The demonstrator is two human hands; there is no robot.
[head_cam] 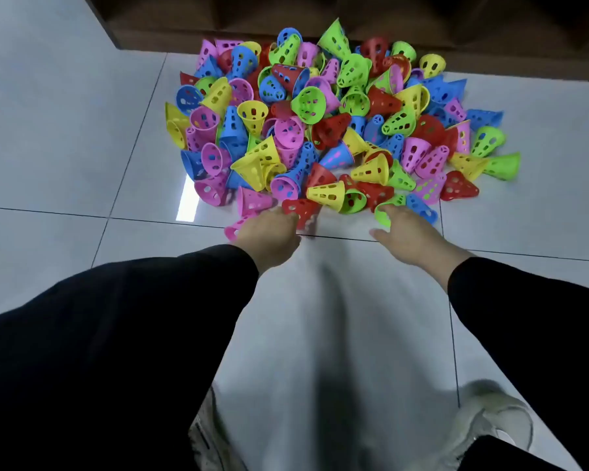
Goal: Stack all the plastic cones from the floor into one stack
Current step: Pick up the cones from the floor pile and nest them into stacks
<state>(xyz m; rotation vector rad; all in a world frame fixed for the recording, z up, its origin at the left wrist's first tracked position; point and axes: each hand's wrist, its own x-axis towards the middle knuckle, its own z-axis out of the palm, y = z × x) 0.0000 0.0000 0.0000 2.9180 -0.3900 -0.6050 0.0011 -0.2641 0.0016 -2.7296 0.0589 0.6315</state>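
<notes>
A big heap of perforated plastic cones [320, 113] in pink, blue, yellow, green and red lies on the tiled floor. My left hand [269, 232] is at the heap's near edge, its fingers curled down round a blurred red cone [300, 209]. A pink cone [233, 231] lies against the hand's left side. My right hand [408, 232] reaches to the near edge further right. Its fingertips touch a green cone [383, 214] and its thumb is spread out to the left. No stack of cones is visible.
A dark wooden cabinet base [218, 28] runs along behind the heap. Grey floor tiles [65, 147] spread to the left, right and front. My light trousers [320, 351] and pale shoes [497, 416] fill the lower middle.
</notes>
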